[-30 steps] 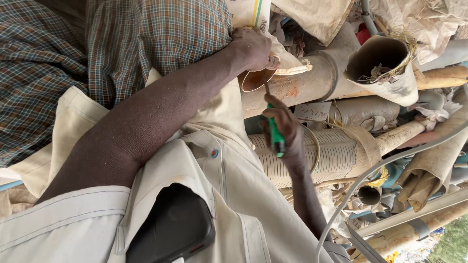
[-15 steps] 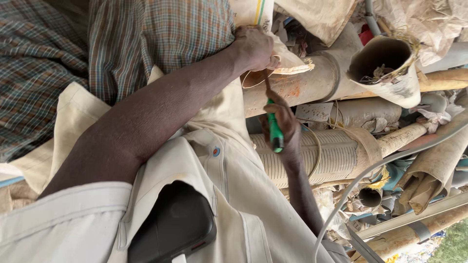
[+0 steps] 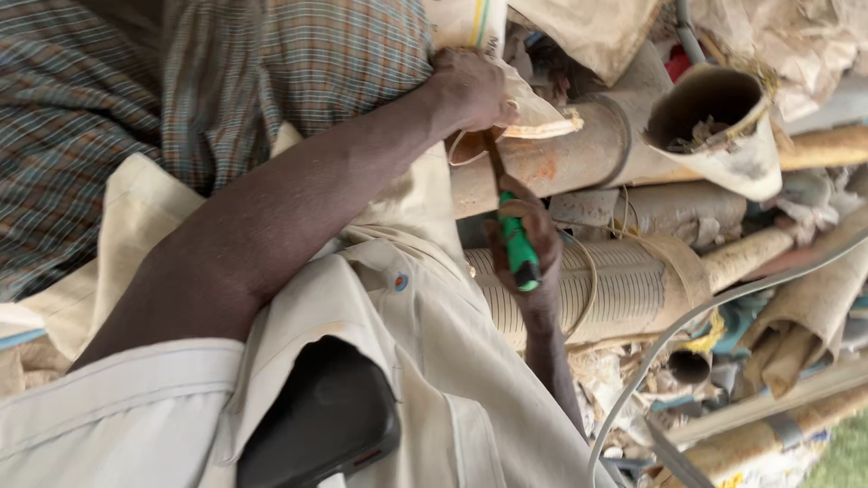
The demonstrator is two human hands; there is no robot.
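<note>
My left hand (image 3: 470,86) reaches across my beige shirt and grips a torn beige piece of pipe wall (image 3: 538,117) at the end of a rusty tan pipe (image 3: 570,158). Just below it, my right hand (image 3: 533,248) is closed on a green-handled blade tool (image 3: 520,248). The tool's dark blade (image 3: 495,163) points up to the pipe's end, right under my left hand. A ribbed cream pipe (image 3: 624,289) lies behind my right hand.
A black phone (image 3: 316,425) sits in my shirt pocket. Checked cloth (image 3: 136,90) covers the upper left. A pile of old pipes, an open-mouthed tube (image 3: 714,126), torn sacks, a grey cable (image 3: 687,334) and scraps fills the right side.
My right hand and the green tool have shifted only slightly along the pipe's end. My left hand keeps its grip in the same place.
</note>
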